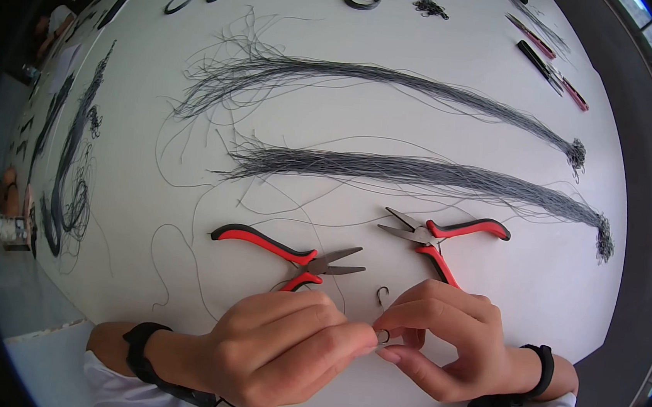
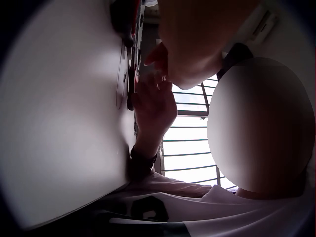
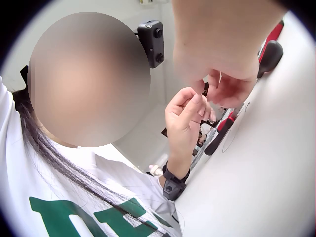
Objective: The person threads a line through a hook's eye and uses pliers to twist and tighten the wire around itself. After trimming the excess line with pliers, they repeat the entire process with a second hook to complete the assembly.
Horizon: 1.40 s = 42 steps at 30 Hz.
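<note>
My two hands meet at the near edge of the white table (image 1: 502, 141). My left hand (image 1: 367, 337) and right hand (image 1: 397, 348) pinch a short piece of dark wire (image 1: 383, 336) between thumb and fingertips. The wire's hooked end (image 1: 383, 291) curls up above the fingers. Both hands have curled fingers. In the right wrist view the left hand (image 3: 186, 116) faces the right hand (image 3: 217, 84) just off the table. One pair of red-handled pliers (image 1: 290, 253) lies just beyond the left hand, and another pair (image 1: 438, 235) lies beyond the right hand.
Two long bundles of dark wire strands (image 1: 422, 173) (image 1: 383, 81) stretch across the middle of the table. More bundles (image 1: 71, 150) lie along the left edge. Further tools (image 1: 548, 60) sit at the far right. A wire spool (image 1: 4, 230) stands at the left.
</note>
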Each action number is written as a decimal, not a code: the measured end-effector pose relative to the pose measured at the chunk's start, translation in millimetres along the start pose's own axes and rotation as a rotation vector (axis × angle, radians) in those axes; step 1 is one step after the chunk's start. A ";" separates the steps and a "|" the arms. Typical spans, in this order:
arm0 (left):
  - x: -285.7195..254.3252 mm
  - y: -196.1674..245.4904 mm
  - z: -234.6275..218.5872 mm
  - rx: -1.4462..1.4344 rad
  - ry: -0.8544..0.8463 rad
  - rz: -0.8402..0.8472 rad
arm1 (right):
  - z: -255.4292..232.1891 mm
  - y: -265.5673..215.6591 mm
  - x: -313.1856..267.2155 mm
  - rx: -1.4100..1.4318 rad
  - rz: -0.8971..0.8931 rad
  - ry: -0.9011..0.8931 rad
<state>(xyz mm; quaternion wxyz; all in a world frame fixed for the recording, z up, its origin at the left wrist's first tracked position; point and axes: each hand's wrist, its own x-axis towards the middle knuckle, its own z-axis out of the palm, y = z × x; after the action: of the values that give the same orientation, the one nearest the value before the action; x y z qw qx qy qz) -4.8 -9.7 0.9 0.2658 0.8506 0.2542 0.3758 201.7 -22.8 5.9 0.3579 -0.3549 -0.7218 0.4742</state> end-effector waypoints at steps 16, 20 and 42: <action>-3.1 -2.1 2.3 0.027 0.006 0.038 | 3.1 4.2 -3.2 -0.101 -0.127 0.034; -3.0 -2.4 2.6 0.045 0.008 0.083 | 4.0 4.3 -3.8 -0.089 -0.114 0.041; -5.9 -0.1 3.9 0.023 0.022 0.028 | -2.4 2.7 -1.8 0.172 0.098 -0.058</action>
<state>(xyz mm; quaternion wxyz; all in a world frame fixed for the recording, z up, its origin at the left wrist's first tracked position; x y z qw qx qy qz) -5.3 -14.4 -4.5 0.2481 0.8529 0.2495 0.3858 205.1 -22.5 3.8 0.3424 -0.3438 -0.6705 0.5612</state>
